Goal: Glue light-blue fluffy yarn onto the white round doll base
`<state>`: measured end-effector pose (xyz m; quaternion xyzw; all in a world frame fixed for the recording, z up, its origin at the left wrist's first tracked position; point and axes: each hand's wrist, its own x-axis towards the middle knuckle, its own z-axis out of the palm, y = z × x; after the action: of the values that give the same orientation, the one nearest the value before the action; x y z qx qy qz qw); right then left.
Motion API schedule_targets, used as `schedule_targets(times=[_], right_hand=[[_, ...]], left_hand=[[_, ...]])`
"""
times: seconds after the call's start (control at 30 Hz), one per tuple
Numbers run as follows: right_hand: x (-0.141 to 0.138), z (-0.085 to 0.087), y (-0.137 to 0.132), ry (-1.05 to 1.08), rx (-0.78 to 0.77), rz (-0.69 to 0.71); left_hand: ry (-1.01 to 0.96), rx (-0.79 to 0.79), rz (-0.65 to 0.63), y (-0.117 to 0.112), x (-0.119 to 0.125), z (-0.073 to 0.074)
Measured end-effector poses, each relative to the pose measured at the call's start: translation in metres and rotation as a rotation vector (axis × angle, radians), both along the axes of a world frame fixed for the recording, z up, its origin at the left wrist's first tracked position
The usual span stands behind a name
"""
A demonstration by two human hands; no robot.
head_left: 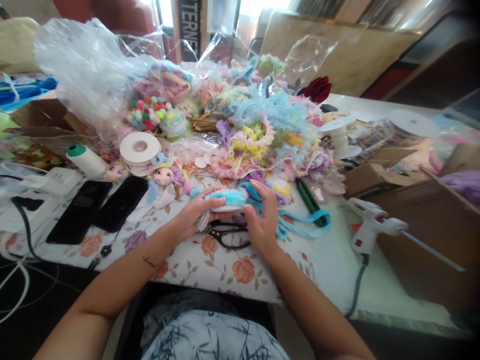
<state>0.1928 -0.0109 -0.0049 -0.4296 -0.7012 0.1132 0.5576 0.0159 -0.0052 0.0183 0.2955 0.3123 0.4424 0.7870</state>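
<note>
Head view: left hand [192, 218], right hand [262, 224] on blue fluff [229, 197]

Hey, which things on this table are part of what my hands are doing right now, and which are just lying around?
In hand:
left hand
right hand
blue fluffy piece, held between both

Lying about:
scissors, on the cloth under the hands
glue gun
black phone
thread spool
tape roll

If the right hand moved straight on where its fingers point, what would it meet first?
The right hand already holds the blue fluffy piece; beyond it, probably the heap of pastel trims, though depth is unclear.
</note>
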Motion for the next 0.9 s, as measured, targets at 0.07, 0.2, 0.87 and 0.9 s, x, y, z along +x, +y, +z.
schedule_targets(times=[0.07, 0.2, 0.87, 0.9], right_hand=[[-0.005, 0.003, -0.004, -0.11, 0.066, 0.031], [-0.015, 0.003, -0.007, -0.205, 0.029, 0.079], [-0.016, -0.005, -0.002, -0.019, -0.116, 0.165], [-0.016, -0.004, -0.002, -0.015, -0.117, 0.163]], left_hand=[[0.068, 0.004, 0.04, -0.001, 0.0, 0.003], [0.206, 0.028, 0.06, -0.006, 0.005, 0.001], [0.268, 0.057, 0.038, -0.005, 0.003, -0.013], [0.269, 0.045, 0.039, -0.005, 0.003, -0.013]])
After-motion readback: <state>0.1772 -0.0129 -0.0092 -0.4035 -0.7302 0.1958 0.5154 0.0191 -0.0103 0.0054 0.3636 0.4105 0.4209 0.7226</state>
